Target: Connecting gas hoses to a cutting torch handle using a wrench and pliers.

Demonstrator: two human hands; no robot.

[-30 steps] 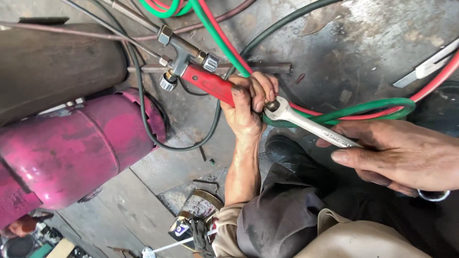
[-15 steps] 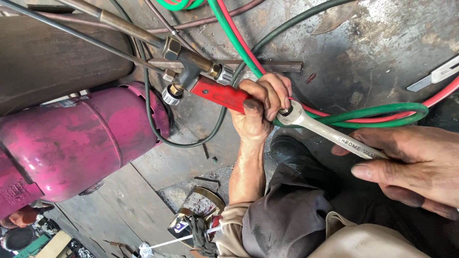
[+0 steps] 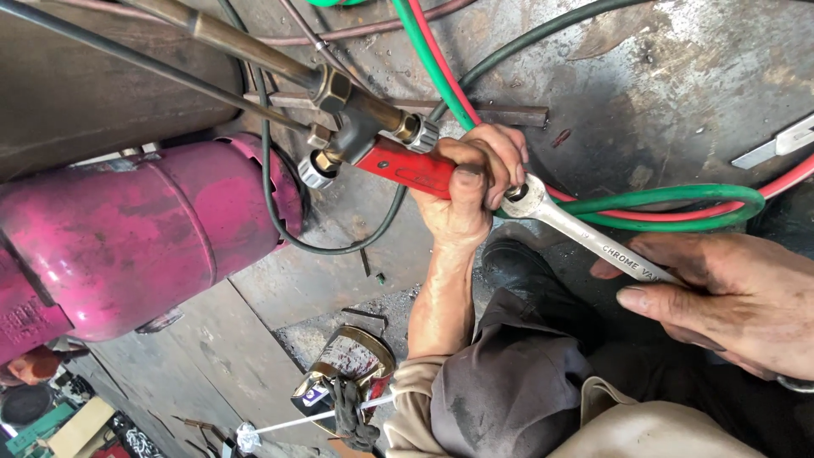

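My left hand (image 3: 471, 191) grips the red handle of a gas cutting torch (image 3: 407, 168). Brass valves and tubes (image 3: 356, 114) run from the torch up to the left. My right hand (image 3: 738, 297) holds the shaft of a silver wrench (image 3: 585, 237). The wrench's ring end sits on the hose fitting at the torch's rear, right against my left fingers. A green hose (image 3: 678, 197) and a red hose (image 3: 788, 180) loop away from that fitting to the right.
A pink gas cylinder (image 3: 127, 246) lies at the left on the stained metal floor. A black cable (image 3: 280, 229) curves beside it. A dark shoe (image 3: 517, 263) is under the wrench. A shiny metal object with a dark glove (image 3: 348, 373) lies at the bottom.
The view has moved closer and shifted slightly; the torch and wrench now sit lower in the frame. The wrench handle has swung a little downward. Both hands keep their grips.
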